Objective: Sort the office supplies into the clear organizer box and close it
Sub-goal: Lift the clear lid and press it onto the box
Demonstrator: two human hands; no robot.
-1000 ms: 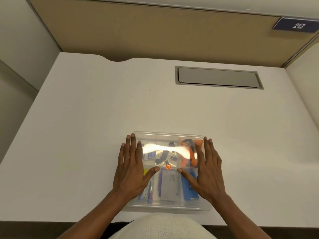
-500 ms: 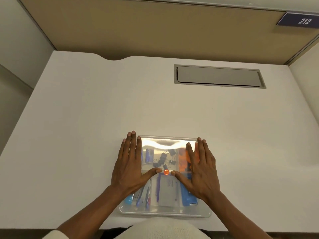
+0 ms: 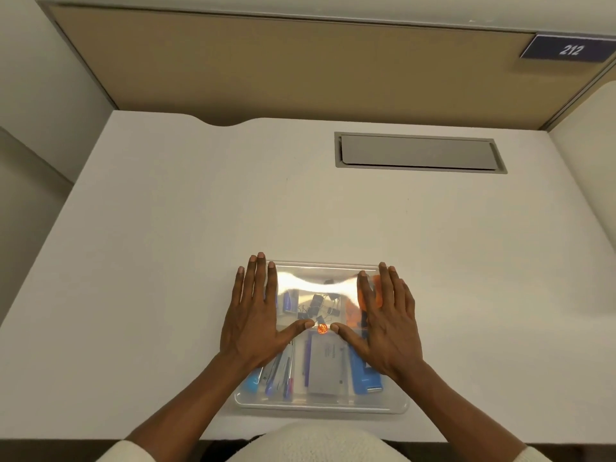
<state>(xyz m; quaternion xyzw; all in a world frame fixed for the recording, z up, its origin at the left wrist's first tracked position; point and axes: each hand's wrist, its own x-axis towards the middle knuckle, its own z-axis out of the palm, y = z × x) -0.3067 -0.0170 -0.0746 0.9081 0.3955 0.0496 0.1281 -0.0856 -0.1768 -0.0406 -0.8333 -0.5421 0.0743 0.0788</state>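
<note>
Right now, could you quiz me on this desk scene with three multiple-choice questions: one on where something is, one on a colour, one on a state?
1. Where do the black binder clips lie in the organizer box?
A. far middle compartment
B. near left compartment
C. outside, on the desk

2. What colour is the stapler-like item in the near right compartment?
A. green
B. blue
C. white

3. How do the left hand and right hand stand?
A. clenched in fists
B. raised off the box
C. flat, palms down on the lid

Answers: 1 A, the clips show through the lid between the hands, at the far side. 2 B, its body is plainly blue. 3 C, the fingers are spread over the clear lid.
</note>
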